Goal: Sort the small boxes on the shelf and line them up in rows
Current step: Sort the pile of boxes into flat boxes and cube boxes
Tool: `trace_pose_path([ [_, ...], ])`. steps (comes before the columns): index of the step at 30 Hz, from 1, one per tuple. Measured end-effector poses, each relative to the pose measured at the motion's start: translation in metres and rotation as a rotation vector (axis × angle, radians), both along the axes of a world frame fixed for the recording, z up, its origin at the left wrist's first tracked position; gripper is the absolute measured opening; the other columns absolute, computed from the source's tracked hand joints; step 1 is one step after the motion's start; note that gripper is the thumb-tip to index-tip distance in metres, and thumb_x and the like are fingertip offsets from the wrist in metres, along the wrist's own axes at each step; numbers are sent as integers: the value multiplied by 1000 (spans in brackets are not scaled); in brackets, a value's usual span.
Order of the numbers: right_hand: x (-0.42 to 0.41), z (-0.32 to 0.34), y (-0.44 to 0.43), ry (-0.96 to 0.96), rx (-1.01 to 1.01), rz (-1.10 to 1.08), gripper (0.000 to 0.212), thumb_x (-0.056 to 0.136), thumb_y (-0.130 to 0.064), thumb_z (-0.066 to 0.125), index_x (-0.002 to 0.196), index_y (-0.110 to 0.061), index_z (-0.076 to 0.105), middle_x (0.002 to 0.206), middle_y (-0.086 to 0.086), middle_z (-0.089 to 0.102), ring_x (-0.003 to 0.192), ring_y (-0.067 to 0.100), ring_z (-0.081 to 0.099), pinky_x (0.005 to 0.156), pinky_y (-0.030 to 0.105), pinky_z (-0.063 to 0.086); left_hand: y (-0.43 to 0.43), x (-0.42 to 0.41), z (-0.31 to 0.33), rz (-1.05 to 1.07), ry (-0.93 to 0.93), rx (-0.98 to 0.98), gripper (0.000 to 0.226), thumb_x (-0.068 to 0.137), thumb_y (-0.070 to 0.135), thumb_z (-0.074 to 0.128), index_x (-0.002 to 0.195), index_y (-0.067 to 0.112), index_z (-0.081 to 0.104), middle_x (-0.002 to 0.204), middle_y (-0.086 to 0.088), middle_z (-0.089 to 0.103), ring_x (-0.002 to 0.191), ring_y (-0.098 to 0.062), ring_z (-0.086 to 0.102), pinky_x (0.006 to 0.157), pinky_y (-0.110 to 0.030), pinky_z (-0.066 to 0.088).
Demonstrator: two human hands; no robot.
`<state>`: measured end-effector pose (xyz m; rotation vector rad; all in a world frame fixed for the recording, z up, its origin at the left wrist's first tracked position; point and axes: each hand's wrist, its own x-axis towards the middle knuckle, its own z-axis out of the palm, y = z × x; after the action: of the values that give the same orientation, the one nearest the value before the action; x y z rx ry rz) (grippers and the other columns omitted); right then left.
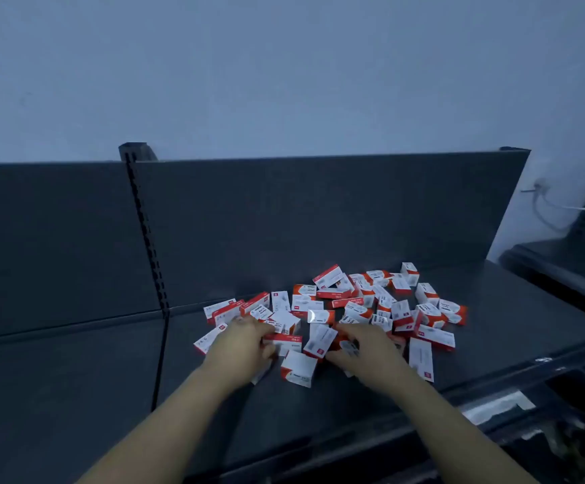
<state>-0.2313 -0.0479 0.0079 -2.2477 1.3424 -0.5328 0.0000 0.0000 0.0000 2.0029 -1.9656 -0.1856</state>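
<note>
Several small red-and-white boxes point(336, 305) lie in a loose heap on the dark grey shelf point(354, 406). They point in all directions and some overlap. My left hand point(245, 344) lies on the near left part of the heap, its fingers curled round a flat box point(284, 339). My right hand point(364, 351) lies on the near middle of the heap and pinches a small box point(348, 346) between thumb and fingers. One box point(298, 368) lies between my two hands, close to the shelf's front.
The shelf's upright back panel point(319, 218) rises behind the heap. A slotted post point(144, 232) divides this bay from the one on the left. A lower shelf edge point(514, 406) and a cable on the wall point(556, 204) are at the right.
</note>
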Motion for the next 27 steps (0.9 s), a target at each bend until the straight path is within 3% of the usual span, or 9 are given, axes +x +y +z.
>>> trace_pose_path([
  [6,6,-10,-22,218,-7,-2,54,78,-60,63,124,-33,53,130,-4,51,129,22,34,103,38,33,-24,-12,-7,71,-34,116,41,92,36,53,133,34,52,123,1,49,119,-19,43,97,-38,45],
  [9,10,-17,-31,294,12,-5,77,77,-62,62,141,-24,40,144,0,37,136,23,24,111,40,28,-29,-13,-8,56,-63,56,37,93,33,54,130,36,55,117,4,52,114,-17,45,94,-33,46],
  [15,20,-16,-40,367,63,-2,84,76,-59,65,143,-20,33,146,5,31,137,26,22,112,41,24,-30,-17,-8,-8,-96,52,31,89,31,60,120,37,62,118,9,50,114,-14,43,91,-26,40],
  [19,17,-19,-43,201,75,9,76,62,-49,77,126,-27,44,127,-4,48,124,19,40,104,40,39,-29,-18,-4,36,24,75,21,88,31,62,110,32,61,116,9,53,108,-12,47,91,-28,44],
  [21,15,-20,-44,43,110,-3,70,60,-41,81,120,-30,47,116,-9,57,112,13,53,87,32,51,-26,-16,2,92,180,56,10,91,28,60,100,30,56,108,9,59,96,-11,54,81,-30,49],
  [22,15,-19,-44,-33,143,-10,69,62,-34,82,120,-31,46,116,-10,58,109,10,55,81,27,53,-24,-15,4,115,246,39,7,92,26,57,97,29,53,101,9,62,90,-10,57,77,-31,50],
  [24,16,-14,-45,-144,172,-18,74,65,-24,82,126,-34,42,126,-8,50,113,12,52,83,29,54,-17,-10,10,152,363,-18,6,95,23,53,96,27,49,90,11,66,82,-6,62,73,-31,53],
  [27,26,-2,-42,-320,216,30,75,71,-3,76,124,-42,40,129,-4,46,110,14,57,79,32,58,-3,-3,19,223,484,-138,9,95,19,52,103,23,52,93,10,67,81,-6,63,74,-31,53],
])
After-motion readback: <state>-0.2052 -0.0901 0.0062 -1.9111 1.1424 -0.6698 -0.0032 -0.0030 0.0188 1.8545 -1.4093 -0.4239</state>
